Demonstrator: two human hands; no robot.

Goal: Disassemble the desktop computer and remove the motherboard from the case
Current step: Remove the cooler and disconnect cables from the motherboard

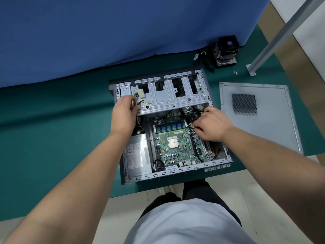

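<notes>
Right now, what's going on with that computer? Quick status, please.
Left hand grips power cables. Right hand curled on black wires over the motherboard. Motherboard not yet out of case. Wires in the way.

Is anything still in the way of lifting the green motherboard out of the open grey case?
Yes. Black cables cross over the green motherboard, and the right hand rests on its right part; the left hand grips the yellow-and-black wire bundle beside it.

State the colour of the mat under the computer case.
Dark green mat, clearest in the head view.
</notes>
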